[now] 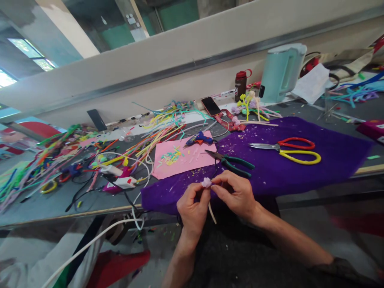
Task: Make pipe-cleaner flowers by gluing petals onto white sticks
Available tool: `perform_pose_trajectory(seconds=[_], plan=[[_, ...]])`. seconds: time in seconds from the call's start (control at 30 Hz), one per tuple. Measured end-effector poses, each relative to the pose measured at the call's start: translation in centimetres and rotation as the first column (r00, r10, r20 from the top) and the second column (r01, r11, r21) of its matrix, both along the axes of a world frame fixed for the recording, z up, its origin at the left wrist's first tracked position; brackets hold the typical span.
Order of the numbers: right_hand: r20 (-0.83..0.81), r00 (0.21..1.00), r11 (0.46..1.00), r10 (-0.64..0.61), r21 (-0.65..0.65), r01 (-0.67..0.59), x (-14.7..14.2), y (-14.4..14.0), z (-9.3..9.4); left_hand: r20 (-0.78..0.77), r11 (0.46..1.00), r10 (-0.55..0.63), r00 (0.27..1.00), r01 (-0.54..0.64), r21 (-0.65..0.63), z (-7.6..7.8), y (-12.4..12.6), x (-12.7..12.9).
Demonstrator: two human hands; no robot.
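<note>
A small lilac fuzzy pipe-cleaner flower [206,182] is pinched between the thumb and forefinger of my left hand [193,204]. A pale stem [212,214] hangs below it. My right hand [235,194] closes thumb and forefinger at the flower's right edge; whether a petal lies between those fingertips is too small to see clearly. Just beyond my hands, pliers [231,160] with dark green handles rest on a purple cloth [330,144]. A blue glue gun [199,139] lies on a pink sheet [162,170] among short yellow and teal clippings [171,156].
Scissors [285,149] with red and yellow handles lie to the right. Behind them stand a mint kettle [282,74] and a dark bottle [240,86]. A phone [211,106] lies at the back. Pipe cleaners [159,138], a power strip [115,186] and white cables crowd the left.
</note>
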State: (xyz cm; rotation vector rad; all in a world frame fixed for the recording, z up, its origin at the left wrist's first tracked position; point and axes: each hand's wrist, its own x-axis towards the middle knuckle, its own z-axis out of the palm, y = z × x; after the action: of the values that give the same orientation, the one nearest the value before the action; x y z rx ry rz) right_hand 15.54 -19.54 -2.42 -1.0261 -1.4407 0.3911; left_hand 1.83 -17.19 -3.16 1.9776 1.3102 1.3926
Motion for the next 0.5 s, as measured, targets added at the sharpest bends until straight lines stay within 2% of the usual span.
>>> perform_pose_trajectory(seconds=[0.1, 0.2, 0.27, 0.37, 0.5], plan=[[0.039, 0.997, 0.997, -0.073, 0.032, 0.072, 1.7, -0.2, 0.2, 0.1, 0.993, 0.034, 0.994, -0.022, -0.116, 0.5, -0.1, -0.7], [0.101, 0.981, 0.986, -0.167, -0.008, 0.168, 4.6, -0.6, 0.0, 0.3, 0.976, 0.1, 0.949, -0.035, -0.215, 1.4, -0.2, -1.5], [0.139, 0.965, 0.97, -0.221, -0.068, 0.232, 6.5, -1.0, -0.4, 0.419, 0.972, 0.15, 0.895, -0.057, -0.227, 2.1, -0.2, -1.9], [0.246, 0.944, 0.956, -0.22, -0.137, 0.259, 8.7, -2.0, -1.1, 0.532, 0.976, 0.151, 0.833, -0.041, -0.212, 2.6, -0.1, -2.4], [0.387, 0.9, 0.946, -0.202, -0.161, 0.282, 11.4, -3.8, -1.2, 0.566, 0.977, 0.124, 0.815, 0.001, -0.215, 2.5, 0.7, -2.5]])
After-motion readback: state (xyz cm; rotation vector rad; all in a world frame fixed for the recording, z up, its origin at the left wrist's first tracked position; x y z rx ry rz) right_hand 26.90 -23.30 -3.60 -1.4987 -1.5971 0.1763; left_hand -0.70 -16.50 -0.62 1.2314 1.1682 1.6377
